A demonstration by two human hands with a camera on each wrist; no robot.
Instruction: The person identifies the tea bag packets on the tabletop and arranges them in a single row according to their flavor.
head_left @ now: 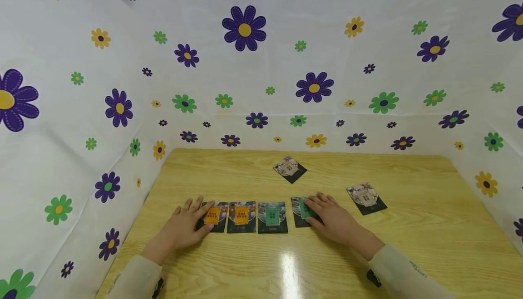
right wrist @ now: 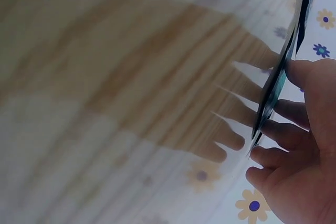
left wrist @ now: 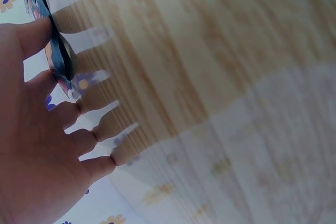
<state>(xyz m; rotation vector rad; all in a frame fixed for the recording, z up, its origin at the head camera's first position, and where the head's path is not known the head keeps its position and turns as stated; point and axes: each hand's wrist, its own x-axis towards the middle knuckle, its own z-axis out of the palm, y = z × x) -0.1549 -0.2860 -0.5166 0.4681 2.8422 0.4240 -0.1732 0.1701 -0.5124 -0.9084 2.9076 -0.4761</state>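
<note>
A row of small flat packets lies on the wooden table. At its left end my left hand (head_left: 182,224) rests with spread fingers on an orange-labelled packet (head_left: 215,218), covering its left part. Beside it sit a second orange-labelled packet (head_left: 241,217) and a green-labelled packet (head_left: 273,218). My right hand (head_left: 333,216) lies over the right side of another green-labelled packet (head_left: 300,213), which sits slightly higher than its neighbours. In the left wrist view, thumb and index finger of the left hand (left wrist: 58,129) touch the packet edge. The right hand (right wrist: 296,145) touches its packet (right wrist: 274,87) with extended fingers.
Two beige-labelled packets lie apart from the row: one tilted packet (head_left: 289,169) farther back, another (head_left: 366,198) to the right of my right hand. Flower-printed white cloth (head_left: 282,63) surrounds the wooden table (head_left: 229,262) at the back and sides.
</note>
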